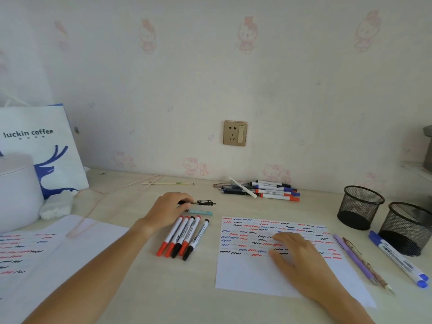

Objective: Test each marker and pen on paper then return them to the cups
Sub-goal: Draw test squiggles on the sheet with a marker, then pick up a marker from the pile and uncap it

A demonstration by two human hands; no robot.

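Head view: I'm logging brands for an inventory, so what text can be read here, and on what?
"luckin coffee": on the white paper bag with a blue deer.
Print on the white barrels of the red- and black-capped markers: too small to read.
Print on the white blue-capped markers: blurred.

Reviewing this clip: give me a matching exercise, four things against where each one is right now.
Things:
1. black pen
2. right hand
3. purple pen
4. five whiteboard markers

Places:
A. flat on the scribbled test paper
B. in a row below the left hand
C. pinched in the left hand
D. on the desk between the test paper and the mesh cups

Pairs: 1-C, 2-A, 3-D, 4-B
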